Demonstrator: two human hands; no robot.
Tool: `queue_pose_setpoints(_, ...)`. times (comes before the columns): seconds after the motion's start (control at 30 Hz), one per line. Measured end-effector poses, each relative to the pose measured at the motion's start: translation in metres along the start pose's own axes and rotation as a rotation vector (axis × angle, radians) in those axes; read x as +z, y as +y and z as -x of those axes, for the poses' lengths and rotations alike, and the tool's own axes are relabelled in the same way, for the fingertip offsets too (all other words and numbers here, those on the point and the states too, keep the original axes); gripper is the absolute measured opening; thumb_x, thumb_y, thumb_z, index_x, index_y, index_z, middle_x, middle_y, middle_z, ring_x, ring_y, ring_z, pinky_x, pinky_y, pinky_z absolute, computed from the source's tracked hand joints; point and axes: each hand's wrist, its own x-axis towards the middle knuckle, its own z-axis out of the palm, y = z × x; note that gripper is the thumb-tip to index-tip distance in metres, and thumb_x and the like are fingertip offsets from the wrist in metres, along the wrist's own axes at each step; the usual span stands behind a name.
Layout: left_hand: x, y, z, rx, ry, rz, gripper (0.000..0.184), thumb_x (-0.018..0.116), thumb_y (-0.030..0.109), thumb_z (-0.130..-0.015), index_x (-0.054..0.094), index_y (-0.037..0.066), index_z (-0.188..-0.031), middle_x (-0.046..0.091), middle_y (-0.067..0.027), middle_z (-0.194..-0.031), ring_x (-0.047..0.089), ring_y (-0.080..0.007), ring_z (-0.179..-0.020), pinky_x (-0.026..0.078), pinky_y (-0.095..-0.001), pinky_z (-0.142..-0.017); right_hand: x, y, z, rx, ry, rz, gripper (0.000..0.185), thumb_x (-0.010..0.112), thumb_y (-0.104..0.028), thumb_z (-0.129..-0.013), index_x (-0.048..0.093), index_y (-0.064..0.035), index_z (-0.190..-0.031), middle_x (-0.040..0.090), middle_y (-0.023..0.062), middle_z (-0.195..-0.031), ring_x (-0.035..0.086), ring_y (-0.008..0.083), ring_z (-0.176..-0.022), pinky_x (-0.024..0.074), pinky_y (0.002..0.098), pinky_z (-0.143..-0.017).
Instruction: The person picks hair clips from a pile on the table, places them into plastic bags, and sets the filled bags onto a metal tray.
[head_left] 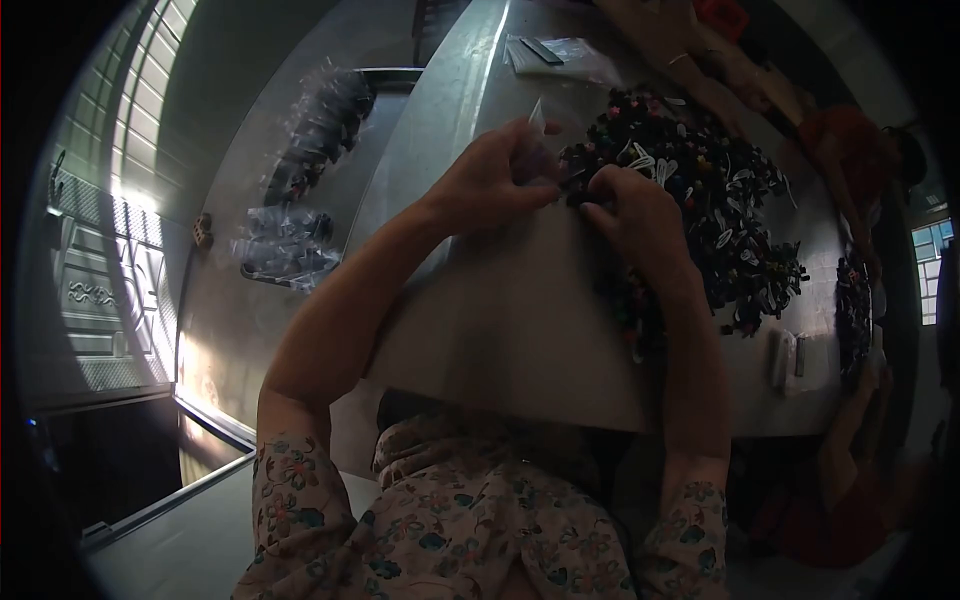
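Note:
My left hand (495,170) holds a small clear plastic bag (538,150) above the table, its fingers closed on it. Close to its right, my right hand (635,205) has thumb and forefinger brought together at the left edge of a large pile of small dark items (725,200). Some of these items carry white loops and coloured bits. Whatever is between the right fingertips is too small and dark to make out.
A tray (395,75) of bagged dark items (290,245) stands on the left. Flat clear bags (570,58) lie at the back of the table (490,345), another packet (800,362) at the right. Other people's arms (700,85) reach in at the upper and lower right.

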Motion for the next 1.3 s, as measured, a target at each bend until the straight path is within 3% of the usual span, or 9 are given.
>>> queue_pose_setpoints(0.2,0.000,0.000,0.000,0.002,-0.002,0.025,0.063,0.072,0.001,-0.084,0.044,0.003,-0.140,0.063,-0.0032,-0.099,0.061,-0.0092,-0.093,0.051,-0.0257,-0.088,-0.003,0.009,0.000,-0.066,0.001,-0.073,0.018,0.073,-0.018,-0.081,0.064,-0.0064,-0.092,0.065,0.0111,-0.088,0.067,0.0309,-0.085,0.0530,0.0424,-0.074)
queue_pose_setpoints(0.4,0.004,-0.001,0.001,0.013,-0.007,-0.006,0.066,0.072,0.000,-0.084,0.042,0.002,-0.143,0.063,-0.0031,-0.098,0.062,-0.0094,-0.093,0.051,-0.0247,-0.086,-0.028,0.007,0.000,0.016,-0.060,-0.325,0.018,0.071,-0.013,-0.085,0.066,-0.0038,-0.098,0.070,0.0091,-0.087,0.068,0.0184,-0.077,0.0535,0.0310,-0.072)
queue_pose_setpoints(0.47,0.006,-0.001,0.002,0.055,0.004,-0.043,0.048,0.072,0.000,-0.083,0.051,0.001,-0.126,0.063,-0.0057,-0.100,0.062,-0.0099,-0.091,0.051,-0.0242,-0.081,-0.040,0.002,0.002,0.049,-0.056,-0.732,0.016,0.071,-0.011,-0.088,0.066,-0.0022,-0.100,0.070,0.0054,-0.088,0.065,0.0100,-0.079,0.0518,0.0248,-0.072)
queue_pose_setpoints(0.57,0.006,-0.008,0.001,0.156,0.005,-0.210,0.030,0.072,0.001,-0.081,0.048,0.003,-0.099,0.063,-0.0102,-0.110,0.061,-0.0104,-0.087,0.052,-0.0251,-0.075,-0.053,-0.022,0.011,-0.017,0.090,-0.868,0.013,0.070,-0.007,-0.089,0.065,-0.0011,-0.099,0.070,0.0033,-0.088,0.064,0.0076,-0.082,0.0511,0.0234,-0.072)
queue_pose_setpoints(0.67,0.010,0.000,0.003,0.116,-0.014,-0.255,0.035,0.071,0.001,-0.081,0.036,0.005,-0.085,0.060,-0.0137,-0.121,0.059,-0.0102,-0.084,0.051,-0.0266,-0.071,-0.043,-0.039,0.016,-0.073,0.174,-0.863,0.015,0.072,-0.008,-0.088,0.066,-0.0015,-0.099,0.070,0.0042,-0.088,0.065,0.0083,-0.082,0.0518,0.0243,-0.071)
queue_pose_setpoints(0.87,0.016,-0.003,0.006,0.173,0.000,-0.227,0.031,0.070,0.002,-0.081,0.040,0.003,-0.089,0.060,-0.0134,-0.122,0.056,-0.0095,-0.085,0.051,-0.0275,-0.072,-0.032,-0.052,0.016,-0.144,0.328,-0.437,0.014,0.073,-0.008,-0.086,0.065,-0.0012,-0.095,0.069,0.0087,-0.086,0.069,0.0175,-0.077,0.0542,0.0286,-0.066)
queue_pose_setpoints(1.1,0.016,0.001,0.006,0.146,-0.010,-0.258,0.032,0.072,0.004,-0.081,0.041,0.002,-0.091,0.062,-0.0120,-0.116,0.056,-0.0096,-0.085,0.051,-0.0283,-0.073,-0.031,-0.052,0.017,-0.139,0.335,-0.422,0.014,0.073,-0.008,-0.085,0.066,-0.0010,-0.095,0.070,0.0096,-0.088,0.070,0.0213,-0.077,0.0557,0.0315,-0.067)
queue_pose_setpoints(1.17,0.017,0.002,0.006,0.139,0.024,-0.246,0.041,0.074,0.011,-0.076,0.053,0.003,-0.111,0.067,-0.0127,-0.093,0.068,-0.0265,-0.084,0.053,-0.0374,-0.076,-0.029,-0.050,0.017,-0.172,0.338,-0.395,0.014,0.073,-0.007,-0.085,0.067,-0.0012,-0.097,0.070,0.0100,-0.089,0.070,0.0214,-0.077,0.0562,0.0312,-0.068)
queue_pose_setpoints(1.3,0.016,-0.002,0.006,0.157,0.026,-0.266,0.042,0.074,0.011,-0.076,0.053,0.002,-0.111,0.066,-0.0117,-0.092,0.067,-0.0240,-0.083,0.053,-0.0362,-0.075,-0.030,-0.048,0.016,-0.182,0.336,-0.412,0.015,0.074,-0.007,-0.085,0.069,-0.0019,-0.099,0.071,0.0098,-0.089,0.070,0.0190,-0.077,0.0559,0.0297,-0.068)
